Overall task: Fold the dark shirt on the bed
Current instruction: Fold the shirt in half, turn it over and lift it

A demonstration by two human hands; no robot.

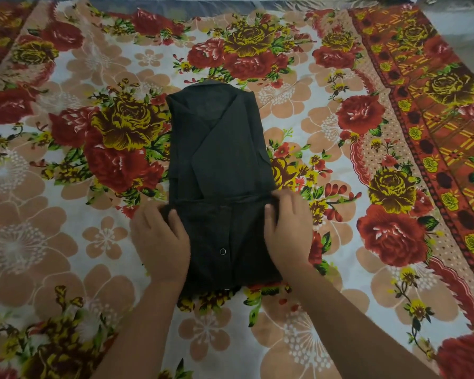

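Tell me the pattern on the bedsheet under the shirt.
Head view: the bedsheet is floral, with red and yellow roses and peach blossoms on white.

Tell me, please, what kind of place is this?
Probably a bedroom: a floral red, yellow and peach bedsheet covers a wide bed, and a dark button-up shirt, partly folded, lies on it with the left hand and right hand gripping its sides.

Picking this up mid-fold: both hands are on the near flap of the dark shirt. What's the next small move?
Probably roll that near flap forward again toward the collar. The left hand and right hand pinch its side edges, and much of the dark shirt lies unfolded beyond.
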